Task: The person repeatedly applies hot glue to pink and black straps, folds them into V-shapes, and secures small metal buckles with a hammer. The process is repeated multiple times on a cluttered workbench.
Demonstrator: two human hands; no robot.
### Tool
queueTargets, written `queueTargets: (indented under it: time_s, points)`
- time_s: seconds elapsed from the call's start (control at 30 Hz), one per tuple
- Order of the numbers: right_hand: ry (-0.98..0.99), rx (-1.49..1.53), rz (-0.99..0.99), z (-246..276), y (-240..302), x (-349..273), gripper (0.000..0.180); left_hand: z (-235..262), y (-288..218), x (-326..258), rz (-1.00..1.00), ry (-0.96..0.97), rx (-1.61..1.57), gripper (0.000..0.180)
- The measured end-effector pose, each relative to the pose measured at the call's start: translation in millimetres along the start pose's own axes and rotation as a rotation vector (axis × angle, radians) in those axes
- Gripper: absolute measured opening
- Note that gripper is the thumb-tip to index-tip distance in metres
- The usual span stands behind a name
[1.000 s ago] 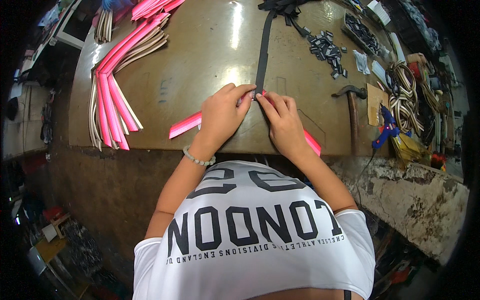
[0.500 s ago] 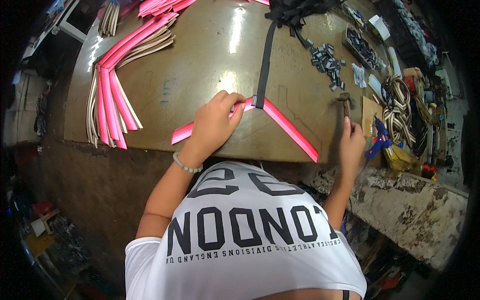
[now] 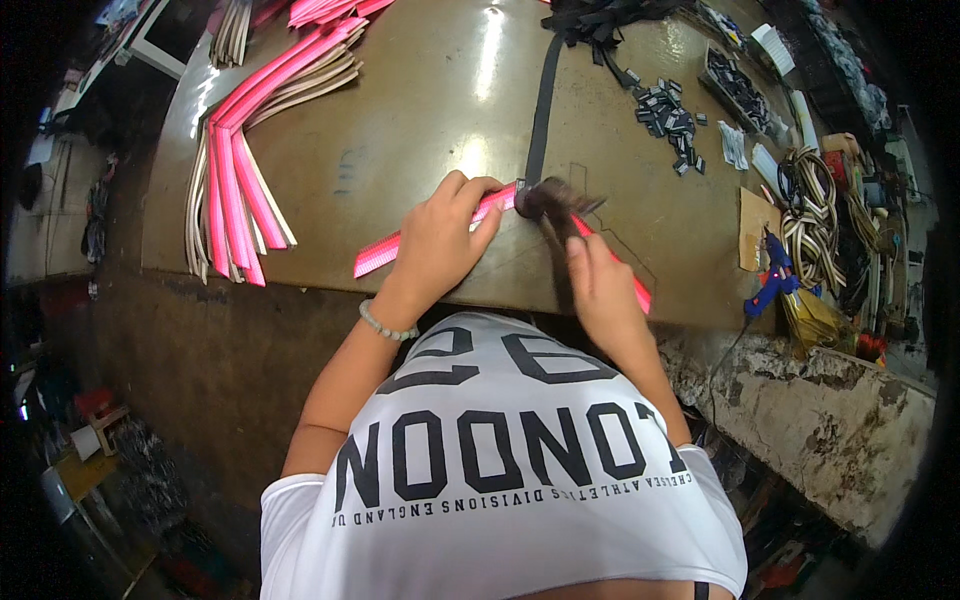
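On the table's near side lies a bent pink strip (image 3: 376,255), its two arms slanting toward me. A long black strap (image 3: 544,110) runs from the far end of the table down to the strip's bend. My left hand (image 3: 443,238) presses the strip just left of the bend, thumb and fingers closed on it. My right hand (image 3: 603,290) grips the handle of a hammer (image 3: 545,205), blurred by motion. The hammer's head is over the strap's end at the bend and hides that joint. Part of the strip's right arm is behind my right hand.
Bent pink and cream strips (image 3: 228,190) are stacked at the left. Black straps (image 3: 610,18) heap at the far edge, near small dark clips (image 3: 672,122) and a tray of clips (image 3: 735,85). A blue glue gun (image 3: 770,278) and coiled cream strips (image 3: 808,215) sit at the right.
My right hand has swung the hammer leftward from the table's right side onto the bend of the pink strip. My left hand stays on the strip.
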State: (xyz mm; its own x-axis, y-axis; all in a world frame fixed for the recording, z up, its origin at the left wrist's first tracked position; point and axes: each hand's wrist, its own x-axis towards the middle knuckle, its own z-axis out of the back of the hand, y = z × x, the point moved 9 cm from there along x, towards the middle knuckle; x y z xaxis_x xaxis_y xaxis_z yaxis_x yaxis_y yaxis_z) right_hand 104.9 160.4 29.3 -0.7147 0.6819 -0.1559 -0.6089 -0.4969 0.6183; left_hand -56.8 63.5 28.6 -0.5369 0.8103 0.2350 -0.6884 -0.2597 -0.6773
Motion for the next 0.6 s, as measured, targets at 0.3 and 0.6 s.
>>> queueTargets:
  time_s: [0.3,0.6]
  points:
    - [-0.618,-0.420,-0.079,105,-113,-9,0.039,-16,-23,17,-0.255,0.159,0.278,0.019]
    - [0.219,1.040,0.079,1,-23,92,0.039,0,28,58,0.279,0.066,-0.797,0.023]
